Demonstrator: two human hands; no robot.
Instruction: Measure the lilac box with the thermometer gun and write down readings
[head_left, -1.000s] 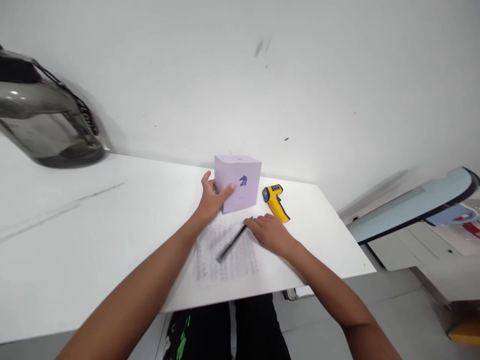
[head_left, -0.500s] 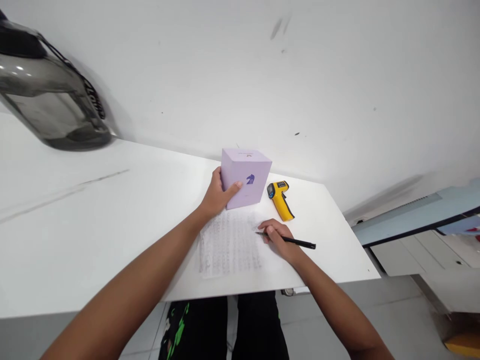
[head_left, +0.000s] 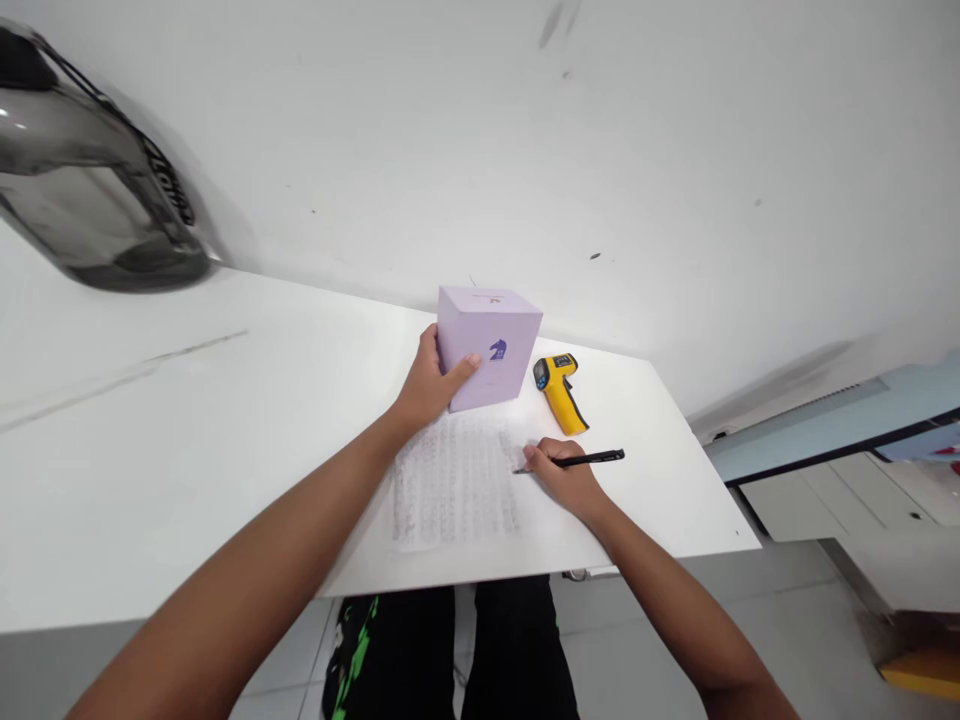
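Here's the box [head_left: 491,385], its faces hiding whatever may be inside, and the left hand [head_left: 435,380] grips its left side, thumb across the front! It sits just beyond the sheet [head_left: 457,490], ahead of the right hand [head_left: 566,477], which pinches a black pen [head_left: 600,457], tip by the sheet's right edge. Far left, a see-through grey bottle [head_left: 82,215]; its fill, I can't tell.

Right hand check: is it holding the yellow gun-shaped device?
No, the right hand holds a black pen, while the yellow gun-shaped device lies on the white table beside the lilac box.
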